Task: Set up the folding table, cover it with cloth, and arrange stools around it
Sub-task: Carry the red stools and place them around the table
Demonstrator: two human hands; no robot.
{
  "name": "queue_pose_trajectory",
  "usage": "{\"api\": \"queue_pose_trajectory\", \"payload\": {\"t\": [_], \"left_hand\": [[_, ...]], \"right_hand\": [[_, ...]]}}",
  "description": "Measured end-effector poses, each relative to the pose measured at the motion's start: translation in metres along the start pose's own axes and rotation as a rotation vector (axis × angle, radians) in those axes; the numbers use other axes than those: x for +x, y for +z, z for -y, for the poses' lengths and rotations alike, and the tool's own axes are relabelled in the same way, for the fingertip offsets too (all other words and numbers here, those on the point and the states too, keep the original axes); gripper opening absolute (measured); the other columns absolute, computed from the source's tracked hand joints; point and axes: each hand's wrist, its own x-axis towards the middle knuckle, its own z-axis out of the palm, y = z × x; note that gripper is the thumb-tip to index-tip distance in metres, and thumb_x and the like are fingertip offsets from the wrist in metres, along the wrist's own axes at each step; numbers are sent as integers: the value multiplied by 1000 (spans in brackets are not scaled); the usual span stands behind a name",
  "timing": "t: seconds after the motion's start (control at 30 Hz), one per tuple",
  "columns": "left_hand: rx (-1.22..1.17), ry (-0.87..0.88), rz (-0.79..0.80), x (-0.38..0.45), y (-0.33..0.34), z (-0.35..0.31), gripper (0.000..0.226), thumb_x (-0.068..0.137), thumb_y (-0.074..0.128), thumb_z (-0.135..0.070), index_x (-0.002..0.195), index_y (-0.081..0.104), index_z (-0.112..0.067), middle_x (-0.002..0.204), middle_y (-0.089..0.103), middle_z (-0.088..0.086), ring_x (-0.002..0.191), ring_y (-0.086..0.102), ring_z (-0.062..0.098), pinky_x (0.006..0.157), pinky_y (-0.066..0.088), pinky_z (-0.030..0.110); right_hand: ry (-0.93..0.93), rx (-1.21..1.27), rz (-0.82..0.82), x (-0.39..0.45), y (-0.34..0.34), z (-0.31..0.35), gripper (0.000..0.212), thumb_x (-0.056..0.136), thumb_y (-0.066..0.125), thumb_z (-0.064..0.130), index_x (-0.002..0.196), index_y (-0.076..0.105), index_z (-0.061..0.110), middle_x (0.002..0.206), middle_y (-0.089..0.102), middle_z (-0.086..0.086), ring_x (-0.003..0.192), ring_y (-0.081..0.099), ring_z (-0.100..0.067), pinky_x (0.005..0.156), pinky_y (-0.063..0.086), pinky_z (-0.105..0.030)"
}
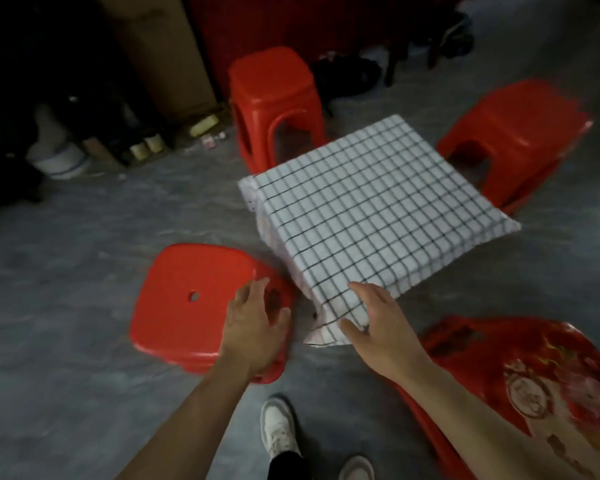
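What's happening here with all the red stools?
A person is setting up a small table, already covered with a checked cloth. The left hand rests on the nearest red stool, while the right hand touches the cloth's near corner. Three more red stools stand around the table.

We can't see the table itself, hidden under the checked cloth [371,216]. Rt-side stool [520,140] is motion-blurred; near-rt stool [534,382] is cut off by frame edge. Dark clutter [49,98] top-left unreadable.
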Motion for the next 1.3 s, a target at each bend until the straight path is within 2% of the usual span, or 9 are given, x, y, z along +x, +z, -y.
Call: {"api": "queue_pose_trajectory", "payload": {"t": [0.1,0.2,0.27,0.53,0.7,0.83,1.03,1.17,1.3], "left_hand": [[-23,-99,-54,2,-22,47,63,86,64,-35,142,47,-11,141,49,14,129,44,35,109,34,41],[-51,-194,-75,8,-36,94,63,87,67,-28,144,44,-10,143,47,16,129,45,38,108,34,42],[-68,-220,-78,15,-41,126,65,86,65,-31,144,45,-9,136,53,17,123,49,39,105,38,45],[-91,-389,-38,42,-48,227,62,86,68,-31,140,48,-9,139,51,18,125,47,39,107,36,44],[-126,-461,-39,45,-47,251,62,90,64,-34,144,42,-13,143,48,15,127,46,39,107,39,45],[-194,-585,-8,44,-34,264,65,88,63,-35,147,37,-22,144,40,21,112,57,43,97,48,46],[-270,-679,-64,38,7,268,72,92,56,-41,154,22,-28,142,33,23,105,60,40,97,49,46],[-374,-702,-125,34,28,258,77,93,56,-40,158,16,-24,144,34,21,115,55,40,98,49,48],[-421,-759,-219,43,35,249,76,93,54,-41,157,19,-21,142,35,24,120,49,39,100,45,46]], "right_hand": [[-42,-28,66,21,34,32,61,91,62,38,146,37,27,145,38,8,134,35,-10,108,33,-26],[-70,-78,133,47,70,62,63,90,62,43,146,36,30,148,37,7,136,35,-11,111,37,-35],[-78,-93,173,64,94,80,65,89,63,44,146,35,31,148,38,5,135,39,-13,107,44,-40],[-200,-228,236,132,170,137,71,87,67,42,148,37,22,144,45,-1,131,43,-16,109,40,-36],[-229,-298,281,161,188,145,72,87,67,44,149,35,23,144,43,0,131,43,-18,107,41,-42],[-265,-372,326,182,202,138,75,85,66,46,149,33,25,147,41,-2,133,40,-21,109,39,-43],[-291,-535,419,224,231,126,93,79,70,53,152,17,31,154,21,-9,141,24,-28,113,33,-50],[-317,-708,460,246,242,119,110,69,75,61,150,4,35,154,12,-11,140,18,-34,111,31,-59],[-257,-687,547,267,246,107,121,65,84,53,149,-2,41,157,7,-14,142,18,-38,112,30,-59]]}}
